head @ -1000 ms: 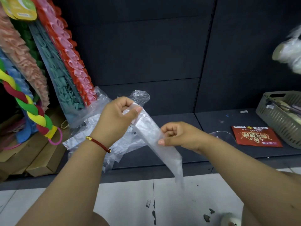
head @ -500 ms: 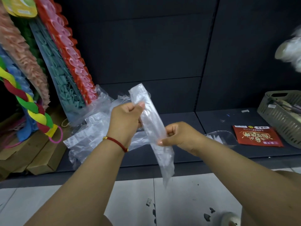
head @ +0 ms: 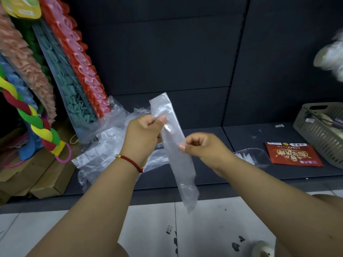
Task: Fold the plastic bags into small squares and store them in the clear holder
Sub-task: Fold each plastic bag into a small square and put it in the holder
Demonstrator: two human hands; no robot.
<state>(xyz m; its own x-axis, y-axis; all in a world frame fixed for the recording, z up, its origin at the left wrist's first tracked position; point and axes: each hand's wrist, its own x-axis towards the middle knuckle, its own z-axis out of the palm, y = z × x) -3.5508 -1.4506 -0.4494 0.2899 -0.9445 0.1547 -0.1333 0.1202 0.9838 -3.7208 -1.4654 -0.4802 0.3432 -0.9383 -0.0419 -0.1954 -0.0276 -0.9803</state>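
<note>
At the middle of the frame, the left hand point(head: 143, 138) and right hand point(head: 202, 147) each had fingers pinched on 1 bag point(head: 174, 145), flattened into a long strip. Keeping it taut and edges aligned would have given crisp folds.

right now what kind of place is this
Probably a small shop, at a low dark display shelf. Packaged coloured hair ties lean at the left, and a red packet and a grey basket of goods sit on the shelf at right.
</note>
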